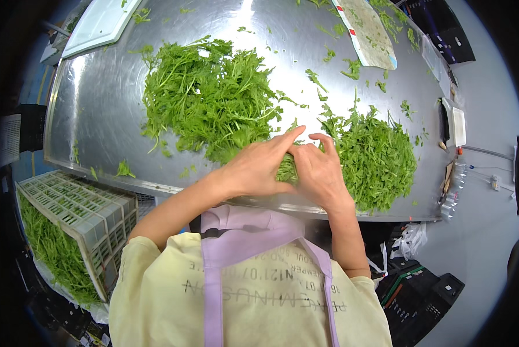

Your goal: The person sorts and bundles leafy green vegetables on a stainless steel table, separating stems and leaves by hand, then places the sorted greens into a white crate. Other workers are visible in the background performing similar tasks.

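Both of my hands meet over the near edge of a stainless steel table (pixel 112 130). My left hand (pixel 259 167) has its thumb spread apart from its fingers, and a small bunch of leafy greens (pixel 288 169) shows in the gap. Against it, my right hand (pixel 319 173) has bent fingers beside the same bunch; whether it grips any stems is hidden. A large loose heap of feathery green leaves (pixel 207 95) lies beyond my left hand. To the right of my right hand sits a second, more compact pile of greens (pixel 374 160).
A white plastic tray (pixel 99 26) stands at the back left, and a stained sheet (pixel 368 34) lies at the back right. Leaf scraps (pixel 352 69) dot the table. A plastic crate of greens (pixel 108 212) is tipped on its side at lower left. Black crates (pixel 420 299) stand at lower right.
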The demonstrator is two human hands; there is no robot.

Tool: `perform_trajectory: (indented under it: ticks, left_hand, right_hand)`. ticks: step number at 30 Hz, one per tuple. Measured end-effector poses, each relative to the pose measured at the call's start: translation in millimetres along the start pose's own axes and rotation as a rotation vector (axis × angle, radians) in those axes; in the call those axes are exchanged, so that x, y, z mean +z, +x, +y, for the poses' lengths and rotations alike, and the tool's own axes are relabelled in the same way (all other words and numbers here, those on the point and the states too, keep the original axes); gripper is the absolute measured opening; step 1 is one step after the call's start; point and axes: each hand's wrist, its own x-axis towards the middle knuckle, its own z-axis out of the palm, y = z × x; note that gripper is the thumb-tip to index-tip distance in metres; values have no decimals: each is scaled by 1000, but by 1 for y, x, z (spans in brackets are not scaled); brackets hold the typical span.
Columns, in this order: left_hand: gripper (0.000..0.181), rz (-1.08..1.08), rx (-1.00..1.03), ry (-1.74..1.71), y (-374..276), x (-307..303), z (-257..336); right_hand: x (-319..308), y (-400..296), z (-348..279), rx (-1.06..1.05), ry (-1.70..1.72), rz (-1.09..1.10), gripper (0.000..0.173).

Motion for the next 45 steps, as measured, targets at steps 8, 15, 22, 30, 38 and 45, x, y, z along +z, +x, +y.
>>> perform_trajectory:
  ticks: [8, 15, 22, 30, 38, 45]
  left_hand:
    - [54, 13, -220, -308, 7, -20, -20]
    - [44, 242, -216, -567, 24, -94, -44]
    - [36, 629, -492, -461, 79, -223, -100]
    - [74, 844, -238, 456, 164, -374, -261]
    - [81, 678, -298, 503, 151, -295, -244]
    - [37, 729, -22, 545, 45, -176, -142]
  right_hand:
    - [-22, 34, 8, 50, -166, 117, 59]
    - [-27, 41, 24, 213, 59, 362, 60]
    - [16, -4, 39, 515, 157, 205, 43]
    - [55, -23, 41, 604, 217, 21, 26]
    - [67, -6, 39, 636, 243, 29, 17]
    - [75, 33, 20, 497, 385, 93, 10]
